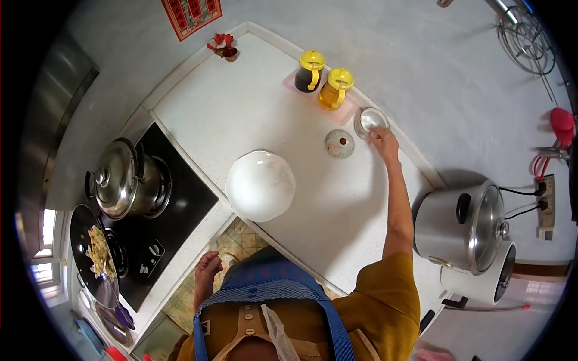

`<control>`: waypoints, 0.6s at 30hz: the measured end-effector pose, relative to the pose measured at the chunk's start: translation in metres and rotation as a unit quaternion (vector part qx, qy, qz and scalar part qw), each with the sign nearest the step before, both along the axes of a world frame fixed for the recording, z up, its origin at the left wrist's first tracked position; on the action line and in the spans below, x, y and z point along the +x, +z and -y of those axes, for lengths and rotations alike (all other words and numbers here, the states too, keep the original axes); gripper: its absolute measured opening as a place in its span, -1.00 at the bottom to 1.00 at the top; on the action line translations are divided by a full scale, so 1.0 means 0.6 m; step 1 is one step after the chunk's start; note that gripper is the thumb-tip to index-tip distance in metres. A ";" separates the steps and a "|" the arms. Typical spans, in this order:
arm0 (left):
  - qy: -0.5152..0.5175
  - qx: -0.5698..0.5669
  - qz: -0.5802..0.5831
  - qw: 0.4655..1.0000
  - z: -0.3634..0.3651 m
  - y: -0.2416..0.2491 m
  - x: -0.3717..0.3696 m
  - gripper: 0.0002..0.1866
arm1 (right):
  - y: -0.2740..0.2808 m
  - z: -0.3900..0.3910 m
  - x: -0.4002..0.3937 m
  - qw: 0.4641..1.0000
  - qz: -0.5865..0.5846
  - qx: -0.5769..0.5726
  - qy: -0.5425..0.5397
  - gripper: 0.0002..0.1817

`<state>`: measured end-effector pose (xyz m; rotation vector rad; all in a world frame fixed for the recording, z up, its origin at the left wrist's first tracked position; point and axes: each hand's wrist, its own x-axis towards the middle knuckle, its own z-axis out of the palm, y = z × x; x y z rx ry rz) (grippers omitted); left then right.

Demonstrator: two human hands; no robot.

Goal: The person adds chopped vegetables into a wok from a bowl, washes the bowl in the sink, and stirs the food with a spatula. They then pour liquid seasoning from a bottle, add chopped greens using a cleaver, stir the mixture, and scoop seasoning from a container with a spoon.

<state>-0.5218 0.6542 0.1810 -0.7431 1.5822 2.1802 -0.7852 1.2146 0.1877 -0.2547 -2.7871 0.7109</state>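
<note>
My right hand (383, 143) is stretched out over the counter to a small pale jar (363, 125), which stands uncovered by the wall. Its fingers are pinched together at the jar's near rim; what they hold, if anything, is too small to make out. Beside the jar lies its round patterned lid (339, 144) with a dark knob. Down by the counter's front edge hangs my left hand (208, 269), fingers curled in, with nothing seen in them. Between the stove and the lid sits a large white plate (261, 186).
Two yellow-lidded pitchers, one dark (309, 75) and one amber (335, 90), stand on a pink tray (345, 115). At left, the black stove (174, 216) carries a lidded steel pot (117, 183) and a wok (84, 240) of chopped food (99, 253). A large cooker (448, 228) stands at right.
</note>
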 end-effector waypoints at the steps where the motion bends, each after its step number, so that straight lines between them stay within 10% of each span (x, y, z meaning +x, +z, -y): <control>1: 0.000 0.001 -0.002 1.000 -0.005 0.002 -0.003 -0.80 | -0.003 -0.009 -0.001 1.000 0.002 0.000 0.002 -0.78; 10: -0.017 -0.022 0.029 0.999 -0.032 0.001 -0.024 -0.80 | 0.037 -0.040 0.000 0.992 0.007 0.026 0.121 -0.85; 18: -0.013 -0.024 0.028 0.999 -0.043 -0.005 -0.026 -0.81 | -0.025 -0.060 -0.019 0.987 -0.081 -0.112 -0.083 -0.86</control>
